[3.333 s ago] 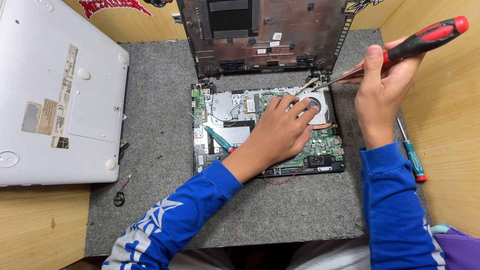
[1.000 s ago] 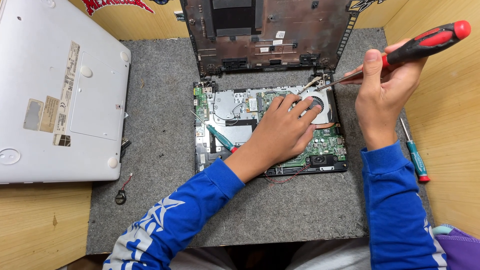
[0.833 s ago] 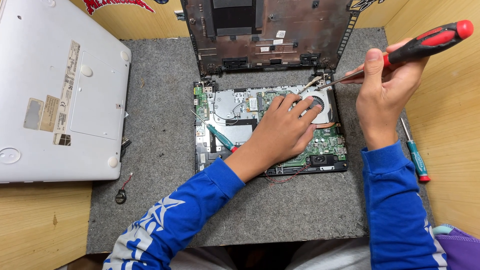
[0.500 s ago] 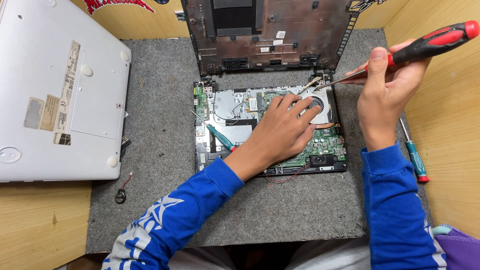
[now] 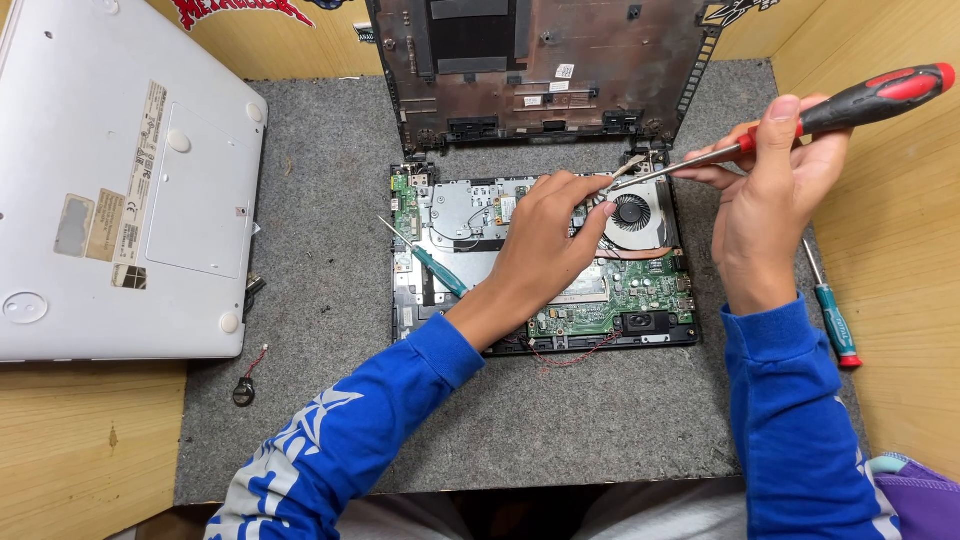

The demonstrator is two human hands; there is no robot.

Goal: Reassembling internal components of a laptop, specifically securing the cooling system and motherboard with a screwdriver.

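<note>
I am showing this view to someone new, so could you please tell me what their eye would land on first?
The opened laptop in the middle of the grey mat, with its green circuit board and round fan bare. The right hand holds a red-and-black screwdriver with its tip near the fan, where the left hand rests its fingers. A white laptop lies upside down at the left.

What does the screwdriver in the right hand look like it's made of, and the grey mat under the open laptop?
The red-and-black screwdriver in the right hand: a bright, thin shaft that reflects light, likely steel; the handle looks like matte moulded plastic or rubber. The grey mat looks like felt or short-pile fabric, going by its speckled, non-shiny surface.
</note>
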